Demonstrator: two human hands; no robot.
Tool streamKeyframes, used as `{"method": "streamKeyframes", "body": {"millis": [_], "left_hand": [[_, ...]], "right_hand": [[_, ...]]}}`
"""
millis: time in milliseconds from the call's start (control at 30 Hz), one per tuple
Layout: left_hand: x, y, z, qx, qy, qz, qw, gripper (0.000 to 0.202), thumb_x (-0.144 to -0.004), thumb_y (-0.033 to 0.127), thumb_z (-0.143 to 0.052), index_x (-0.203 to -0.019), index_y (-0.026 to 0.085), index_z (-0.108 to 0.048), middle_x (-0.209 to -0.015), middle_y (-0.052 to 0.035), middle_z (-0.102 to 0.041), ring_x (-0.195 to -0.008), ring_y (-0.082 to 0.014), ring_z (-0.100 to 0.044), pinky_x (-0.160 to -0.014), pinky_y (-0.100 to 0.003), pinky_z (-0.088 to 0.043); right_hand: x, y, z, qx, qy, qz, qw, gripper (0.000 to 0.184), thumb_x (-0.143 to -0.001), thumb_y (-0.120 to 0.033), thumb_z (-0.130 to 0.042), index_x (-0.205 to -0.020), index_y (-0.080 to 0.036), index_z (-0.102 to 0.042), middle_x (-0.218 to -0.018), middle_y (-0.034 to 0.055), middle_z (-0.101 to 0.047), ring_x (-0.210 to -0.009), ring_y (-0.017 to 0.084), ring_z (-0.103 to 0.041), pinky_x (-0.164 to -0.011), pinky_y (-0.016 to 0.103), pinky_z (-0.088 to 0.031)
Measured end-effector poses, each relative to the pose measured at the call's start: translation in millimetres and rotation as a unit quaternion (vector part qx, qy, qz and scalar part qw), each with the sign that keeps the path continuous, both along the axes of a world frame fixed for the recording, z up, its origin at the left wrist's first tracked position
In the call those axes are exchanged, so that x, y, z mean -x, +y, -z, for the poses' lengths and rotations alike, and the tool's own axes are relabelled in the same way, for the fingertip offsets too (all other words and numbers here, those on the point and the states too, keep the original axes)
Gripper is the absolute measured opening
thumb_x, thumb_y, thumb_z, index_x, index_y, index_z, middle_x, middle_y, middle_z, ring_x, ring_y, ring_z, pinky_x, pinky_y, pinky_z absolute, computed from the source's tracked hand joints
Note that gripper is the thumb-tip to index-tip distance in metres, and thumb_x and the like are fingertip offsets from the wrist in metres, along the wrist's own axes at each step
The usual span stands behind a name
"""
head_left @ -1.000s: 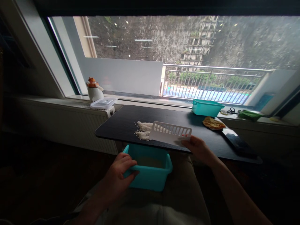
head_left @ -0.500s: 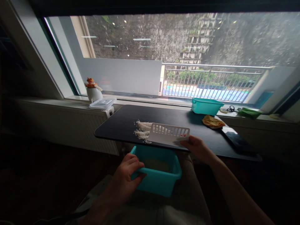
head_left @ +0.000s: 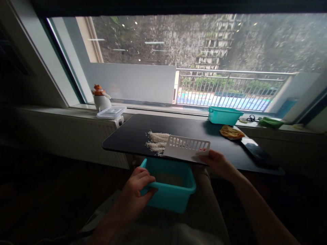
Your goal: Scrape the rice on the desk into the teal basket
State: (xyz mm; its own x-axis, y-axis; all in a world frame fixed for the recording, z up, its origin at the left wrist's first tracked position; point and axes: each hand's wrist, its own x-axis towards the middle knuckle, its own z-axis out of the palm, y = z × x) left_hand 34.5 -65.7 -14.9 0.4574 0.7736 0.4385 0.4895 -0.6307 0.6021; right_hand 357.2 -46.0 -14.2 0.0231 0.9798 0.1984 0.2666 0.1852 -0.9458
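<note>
My left hand grips the near left rim of a teal plastic bin, held on my lap just under the front edge of the black table. A thin layer of pale grains lies inside the bin. My right hand pinches the right end of a white slotted plastic panel, which lies tilted on the table near its front edge. A small heap of white rice grains sits on the table just left of the panel's far end, touching it.
A second teal bin stands at the table's back right, with a yellow cloth and a dark phone-like slab nearby. On the windowsill are a small figurine, a clear lidded box, scissors and a green object.
The panel has slid toward the table's front edge and tilted flatter, nudging the grains along. My left hand has shifted the bin slightly right and closer under the edge.
</note>
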Motion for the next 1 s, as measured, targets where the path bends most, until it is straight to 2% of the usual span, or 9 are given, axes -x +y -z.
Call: {"method": "streamKeyframes", "body": {"millis": [200,400,600,833,1000], "left_hand": [[0,1,-0.7,-0.009,0.0,-0.002,1.0,0.011,-0.073,0.012,-0.065,-0.08,0.02,-0.065,-0.084,-0.0037,-0.062,-0.091,-0.0211,-0.057,-0.078,-0.033,-0.052],[1,0,-1.4,-0.007,0.01,-0.005,1.0,0.009,-0.074,0.013,-0.064,-0.08,0.02,-0.065,-0.085,-0.0037,-0.062,-0.09,-0.0206,-0.057,-0.078,-0.033,-0.052],[3,0,-0.2,-0.018,0.011,-0.014,1.0,0.009,-0.074,0.014,-0.064,-0.08,0.02,-0.065,-0.084,-0.0033,-0.062,-0.089,-0.0203,-0.057,-0.076,-0.033,-0.053],[7,3,1.5,-0.028,0.012,-0.022,0.999,0.008,-0.073,0.015,-0.065,-0.079,0.021,-0.066,-0.083,-0.003,-0.063,-0.089,-0.0207,-0.058,-0.077,-0.031,-0.052],[11,5,6.4,-0.031,0.011,-0.035,0.999,0.006,-0.075,0.019,-0.065,-0.08,0.021,-0.066,-0.086,-0.0036,-0.063,-0.092,-0.0215,-0.057,-0.079,-0.032,-0.052]], "right_hand": [[3,4,-2.9,-0.009,-0.013,0.002,1.0,0.035,-0.071,-0.046,-0.069,-0.095,-0.02,-0.072,-0.096,0.0047,-0.074,-0.091,0.027,-0.066,-0.087,0.044,-0.052],[3,3,-2.2,0.001,0.002,-0.029,1.0,0.034,-0.073,-0.042,-0.068,-0.099,-0.02,-0.071,-0.103,0.0049,-0.072,-0.097,0.027,-0.065,-0.089,0.043,-0.051],[6,5,-5.0,-0.012,-0.01,0.002,1.0,0.036,-0.07,-0.046,-0.07,-0.094,-0.02,-0.072,-0.098,0.0051,-0.074,-0.094,0.028,-0.066,-0.089,0.046,-0.05],[15,7,-5.5,-0.003,0.01,-0.042,0.999,0.034,-0.071,-0.041,-0.071,-0.098,-0.021,-0.071,-0.101,0.0045,-0.073,-0.094,0.026,-0.066,-0.087,0.041,-0.052],[17,15,-4.5,-0.026,-0.009,-0.021,0.999,0.03,-0.074,-0.039,-0.067,-0.096,-0.018,-0.07,-0.097,0.0049,-0.073,-0.092,0.026,-0.066,-0.087,0.043,-0.051]]}}
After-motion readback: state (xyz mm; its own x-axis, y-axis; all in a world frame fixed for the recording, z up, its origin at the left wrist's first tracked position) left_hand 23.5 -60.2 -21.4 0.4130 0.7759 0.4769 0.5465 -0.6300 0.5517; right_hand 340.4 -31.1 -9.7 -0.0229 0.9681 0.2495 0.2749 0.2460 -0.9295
